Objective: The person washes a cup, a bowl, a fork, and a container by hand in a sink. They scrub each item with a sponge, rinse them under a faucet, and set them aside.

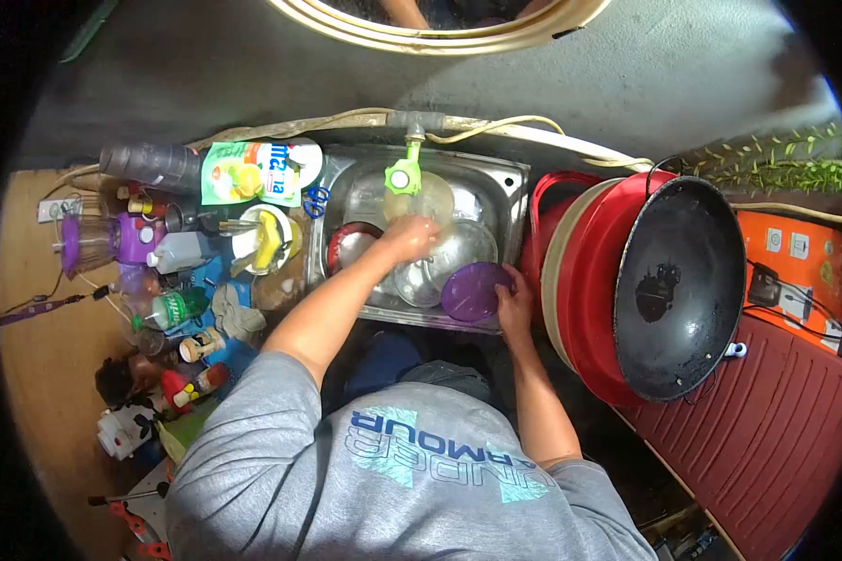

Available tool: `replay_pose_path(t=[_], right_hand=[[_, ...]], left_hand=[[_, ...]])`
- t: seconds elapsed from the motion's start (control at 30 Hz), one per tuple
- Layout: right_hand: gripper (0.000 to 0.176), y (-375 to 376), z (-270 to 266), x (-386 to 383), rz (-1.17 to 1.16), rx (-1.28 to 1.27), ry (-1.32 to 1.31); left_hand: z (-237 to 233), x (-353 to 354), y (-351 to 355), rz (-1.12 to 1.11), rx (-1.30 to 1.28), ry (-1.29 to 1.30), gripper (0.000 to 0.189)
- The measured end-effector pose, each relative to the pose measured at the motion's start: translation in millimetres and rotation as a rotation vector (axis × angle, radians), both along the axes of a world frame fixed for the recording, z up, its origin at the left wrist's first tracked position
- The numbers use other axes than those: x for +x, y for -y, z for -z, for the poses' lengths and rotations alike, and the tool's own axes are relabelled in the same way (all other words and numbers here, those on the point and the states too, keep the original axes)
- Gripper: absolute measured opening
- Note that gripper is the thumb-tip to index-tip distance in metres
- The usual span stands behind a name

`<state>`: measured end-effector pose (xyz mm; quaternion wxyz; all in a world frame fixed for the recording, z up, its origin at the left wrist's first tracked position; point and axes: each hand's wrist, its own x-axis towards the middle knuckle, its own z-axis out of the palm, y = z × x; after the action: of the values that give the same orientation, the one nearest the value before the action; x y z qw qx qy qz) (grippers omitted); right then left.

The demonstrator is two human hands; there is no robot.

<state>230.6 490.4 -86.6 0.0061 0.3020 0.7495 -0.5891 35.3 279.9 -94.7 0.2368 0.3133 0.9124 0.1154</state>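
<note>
My right hand (515, 299) grips the rim of a round purple plastic plate (475, 292), tilted over the front right of the steel sink (513, 178). My left hand (412, 238) is over the sink just below the green tap (403, 176), its fingers curled together. Whatever it may hold is too small or hidden to make out. Beneath it lie a shiny round metal dish (468, 245) and a pale round dish (440, 194). A red-rimmed bowl (339, 251) sits at the sink's left side.
To the right, a large black wok (683, 290) leans against stacked red basins (580, 280). On the left are a detergent pouch (243, 173), a utensil holder (243, 245), a green-labelled bottle (178, 307) and a purple blender (126, 238). A hose runs along the wall.
</note>
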Motion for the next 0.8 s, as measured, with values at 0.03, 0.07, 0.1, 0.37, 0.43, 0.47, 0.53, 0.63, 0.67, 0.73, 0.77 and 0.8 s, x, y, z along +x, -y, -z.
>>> replay_pose_path(t=[0.03, 0.07, 0.1, 0.37, 0.43, 0.47, 0.53, 0.63, 0.67, 0.73, 0.77, 0.8], right_hand=[[0.045, -1, 1, -2, -0.017, 0.074, -0.058], [0.045, -2, 2, -4, -0.032, 0.15, -0.113], [0.045, -3, -3, -6, -0.024, 0.152, -0.108], [0.044, 11, -13, -17, 0.02, 0.424, 0.094], [0.043, 15, -4, -23, 0.034, 0.463, 0.092], [0.042, 17, 1, -26, 0.047, 0.501, 0.088], [0.038, 21, -7, -39, -0.026, 0.452, 0.07], [0.029, 29, -16, -68, -0.19, 0.455, -0.006], [0.024, 34, -17, -79, -0.275, 0.508, -0.06], [0.019, 50, -18, -103, -0.29, 0.488, -0.101], [0.021, 56, -14, -116, -0.396, 0.457, -0.222], [0.023, 63, -8, -128, -0.5, 0.425, -0.344]], left_hand=[[6, -1, 5, -0.034, 0.287, 0.026, 0.02], [13, -2, 9, -0.068, 0.575, 0.055, 0.019], [10, -9, 12, -0.237, 0.641, 0.309, 0.018], [23, -11, 21, -0.796, 1.005, 1.186, 0.025], [16, -4, 22, -0.926, 1.253, 1.347, 0.032], [17, -5, 27, -0.927, 1.248, 1.347, 0.032], [19, -6, 40, -0.907, 1.33, 1.522, 0.041], [-10, 1, 65, -0.998, 1.331, 1.63, 0.047], [-13, 6, 74, -0.999, 1.333, 1.619, 0.047], [-21, 18, 91, -0.957, 1.462, 1.723, 0.048], [-28, 24, 98, -0.915, 1.514, 1.766, 0.047], [-35, 30, 103, -0.915, 1.513, 1.758, 0.047]])
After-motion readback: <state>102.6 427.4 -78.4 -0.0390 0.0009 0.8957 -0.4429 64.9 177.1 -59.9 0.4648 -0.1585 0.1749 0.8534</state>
